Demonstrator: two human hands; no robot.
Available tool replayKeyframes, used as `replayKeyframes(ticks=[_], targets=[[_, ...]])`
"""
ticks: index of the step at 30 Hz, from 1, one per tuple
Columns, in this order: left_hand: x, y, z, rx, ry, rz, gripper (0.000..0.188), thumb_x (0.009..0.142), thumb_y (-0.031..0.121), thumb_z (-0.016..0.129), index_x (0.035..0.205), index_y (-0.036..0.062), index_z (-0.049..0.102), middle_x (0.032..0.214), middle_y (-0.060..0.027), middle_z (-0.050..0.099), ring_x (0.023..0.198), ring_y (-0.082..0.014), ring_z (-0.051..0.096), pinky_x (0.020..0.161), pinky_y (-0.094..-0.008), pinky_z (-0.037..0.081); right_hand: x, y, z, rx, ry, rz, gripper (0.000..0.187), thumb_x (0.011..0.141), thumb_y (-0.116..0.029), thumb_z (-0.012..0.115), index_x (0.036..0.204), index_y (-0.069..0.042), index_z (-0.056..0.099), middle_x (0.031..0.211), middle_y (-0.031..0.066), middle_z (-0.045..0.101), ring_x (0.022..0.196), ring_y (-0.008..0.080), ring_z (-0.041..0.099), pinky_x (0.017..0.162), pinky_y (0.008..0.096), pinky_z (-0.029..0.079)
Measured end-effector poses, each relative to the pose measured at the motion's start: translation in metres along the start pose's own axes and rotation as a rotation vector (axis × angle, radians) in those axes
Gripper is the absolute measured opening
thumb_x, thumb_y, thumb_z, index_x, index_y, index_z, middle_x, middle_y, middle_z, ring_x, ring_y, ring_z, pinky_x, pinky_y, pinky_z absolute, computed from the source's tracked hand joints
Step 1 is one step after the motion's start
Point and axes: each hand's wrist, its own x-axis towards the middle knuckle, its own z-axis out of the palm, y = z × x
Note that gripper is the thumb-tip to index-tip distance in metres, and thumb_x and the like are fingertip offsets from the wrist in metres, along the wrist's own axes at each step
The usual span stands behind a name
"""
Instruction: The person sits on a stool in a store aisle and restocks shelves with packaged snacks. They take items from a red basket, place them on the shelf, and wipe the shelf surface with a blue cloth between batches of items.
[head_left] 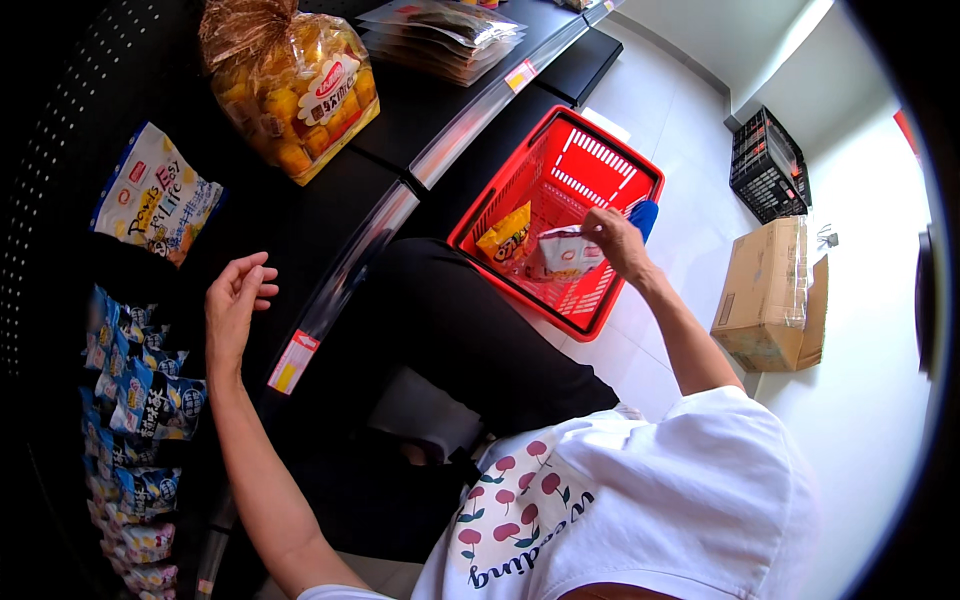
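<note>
The white, dark-trimmed, flat plastic pouch point(566, 255) hangs from your right fingers point(599, 222), which pinch its upper edge; your left fingers point(264, 276) curl loosely, released.

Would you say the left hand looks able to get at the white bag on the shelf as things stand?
Probably yes: the left hand looks empty, the white bag sits close by on the shelf, and nothing visible stands between them.
</note>
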Motion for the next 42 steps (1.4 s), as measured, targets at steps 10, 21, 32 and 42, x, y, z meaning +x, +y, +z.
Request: replayKeyframes(ticks=[10, 21, 32, 42], targets=[[-0.007, 0.006, 0.004, -0.121, -0.031, 0.074, 0.028, 0.1, 0.019, 0.059, 0.122, 0.0038, 0.066, 0.102, -0.0083, 0.072, 0.084, -0.0112, 0.067, 0.071, -0.0229, 0.052, 0.029, -0.128, -0.146, 0.284, 0.32, -0.286, 0.006, 0.094, 0.001, 0.061, 0.098, -0.003, 0.058, 0.092, 0.0059, 0.063, 0.087, 0.0136, 0.064, 0.071, 0.0298, 0.054], [-0.028, 0.021, -0.035, -0.148, -0.108, 0.222, 0.07, 0.079, 0.029, 0.085, 0.138, 0.0065, 0.054, 0.123, -0.0108, 0.063, 0.113, -0.0197, 0.06, 0.093, -0.0326, 0.051, 0.101, -0.336, -0.137, 0.303, 0.4, -0.899, 0.007, 0.096, -0.006, 0.063, 0.103, -0.004, 0.061, 0.101, 0.0055, 0.064, 0.091, 0.016, 0.066, 0.078, 0.0301, 0.056], [0.002, -0.046, -0.076, -0.171, 0.368, 0.215, 0.083, 0.079, 0.036, 0.084, 0.143, 0.0, 0.045, 0.131, -0.0244, 0.058, 0.124, -0.0331, 0.057, 0.104, -0.0425, 0.045, 0.185, -0.491, -0.007, 0.322, 0.379, -1.08, 0.009, 0.09, -0.012, 0.067, 0.096, -0.008, 0.061, 0.086, 0.0113, 0.065, 0.081, 0.0301, 0.066, 0.069, 0.0396, 0.053], [0.058, -0.101, -0.079, -0.285, 0.683, 0.237, 0.057, 0.087, 0.015, 0.076, 0.133, -0.0066, 0.05, 0.129, -0.0217, 0.06, 0.118, -0.0295, 0.06, 0.103, -0.0404, 0.046, 0.227, -0.553, 0.048, 0.298, 0.37, -1.084, 0.009, 0.091, -0.017, 0.064, 0.094, -0.009, 0.06, 0.086, 0.0102, 0.064, 0.087, 0.0306, 0.065, 0.071, 0.0426, 0.054]])
